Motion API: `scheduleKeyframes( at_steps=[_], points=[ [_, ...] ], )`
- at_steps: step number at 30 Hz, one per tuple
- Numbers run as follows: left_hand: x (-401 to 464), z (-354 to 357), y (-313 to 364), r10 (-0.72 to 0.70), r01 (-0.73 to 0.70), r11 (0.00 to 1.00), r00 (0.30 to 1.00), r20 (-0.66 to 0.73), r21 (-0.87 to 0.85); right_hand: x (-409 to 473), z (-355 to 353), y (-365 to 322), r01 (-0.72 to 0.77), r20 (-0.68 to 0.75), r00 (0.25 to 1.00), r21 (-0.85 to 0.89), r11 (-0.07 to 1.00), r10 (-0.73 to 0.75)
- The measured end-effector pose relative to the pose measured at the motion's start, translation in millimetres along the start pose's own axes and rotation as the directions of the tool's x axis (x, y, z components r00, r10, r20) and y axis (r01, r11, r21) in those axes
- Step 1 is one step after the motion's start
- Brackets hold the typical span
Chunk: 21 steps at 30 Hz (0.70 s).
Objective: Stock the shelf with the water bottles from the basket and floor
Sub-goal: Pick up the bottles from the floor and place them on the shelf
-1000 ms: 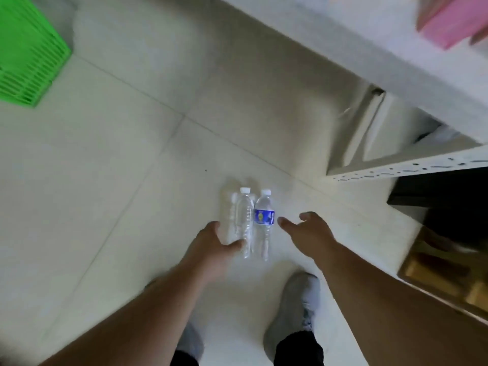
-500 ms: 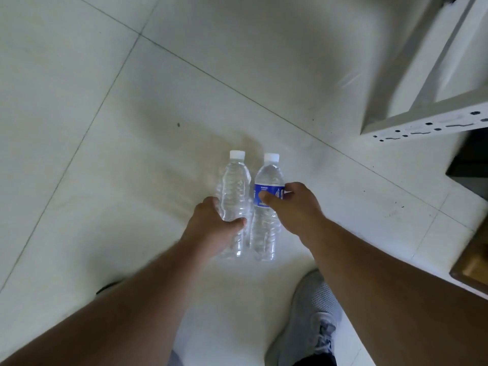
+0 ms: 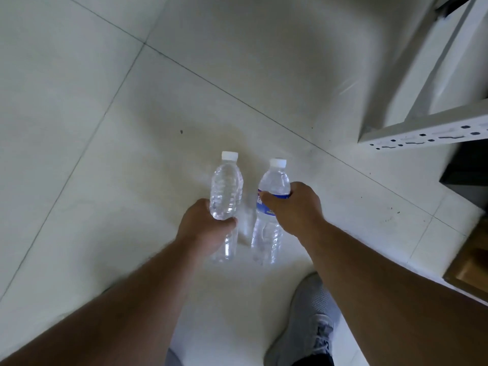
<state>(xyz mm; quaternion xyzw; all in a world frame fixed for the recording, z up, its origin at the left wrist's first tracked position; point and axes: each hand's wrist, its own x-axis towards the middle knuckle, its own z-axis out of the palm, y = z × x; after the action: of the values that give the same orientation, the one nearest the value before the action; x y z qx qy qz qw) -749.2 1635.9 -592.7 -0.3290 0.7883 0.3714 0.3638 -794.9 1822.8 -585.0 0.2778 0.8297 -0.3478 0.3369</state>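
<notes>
Two clear water bottles with white caps are over the pale tiled floor in front of me. My left hand [image 3: 204,229] grips the unlabelled bottle [image 3: 225,191] round its middle. My right hand [image 3: 293,208] grips the bottle with the blue label [image 3: 273,180] at the label, fingers wrapped round it. The bottles are a small gap apart, caps pointing away from me. The white metal shelf frame [image 3: 422,130] with its perforated rail is at the upper right. No basket is in view.
My grey shoe [image 3: 309,320] is on the floor at the bottom right, under my right forearm. A dark object [image 3: 470,167] and a wooden piece [image 3: 472,265] lie at the right edge below the shelf rail. Tiled floor spreads to the left and ahead.
Both hands have closed round the bottles, which were side by side and touching; now they are pulled apart. The view has dropped closer to the floor, and the green basket left the view.
</notes>
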Motion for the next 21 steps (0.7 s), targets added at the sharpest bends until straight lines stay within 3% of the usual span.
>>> scheduleKeyframes(
  at_steps=[5, 11, 15, 21],
  points=[
    [-62, -71, 25, 0.082, -0.087, 0.992, 0.995, -0.060, -0.087, -63, -44, -63, 0.128, -0.019, 0.992, 0.065, 0.990, -0.127],
    [-203, -226, 92, 0.239, -0.265, 0.934, 0.962, -0.131, -0.241, -192, -141, -226, 0.349, 0.000, 0.937, 0.070, 0.935, -0.350],
    [-323, -349, 143, 0.293, -0.359, 0.870, 0.927, -0.233, -0.337, -319, -220, -354, 0.522, -0.022, 0.853, 0.064, 0.851, -0.521],
    [-515, -523, 193, 0.426, -0.589, 0.725, 0.791, -0.440, -0.356, -540, -308, -507, 0.750, -0.076, 0.661, 0.087, 0.656, -0.746]
  ],
)
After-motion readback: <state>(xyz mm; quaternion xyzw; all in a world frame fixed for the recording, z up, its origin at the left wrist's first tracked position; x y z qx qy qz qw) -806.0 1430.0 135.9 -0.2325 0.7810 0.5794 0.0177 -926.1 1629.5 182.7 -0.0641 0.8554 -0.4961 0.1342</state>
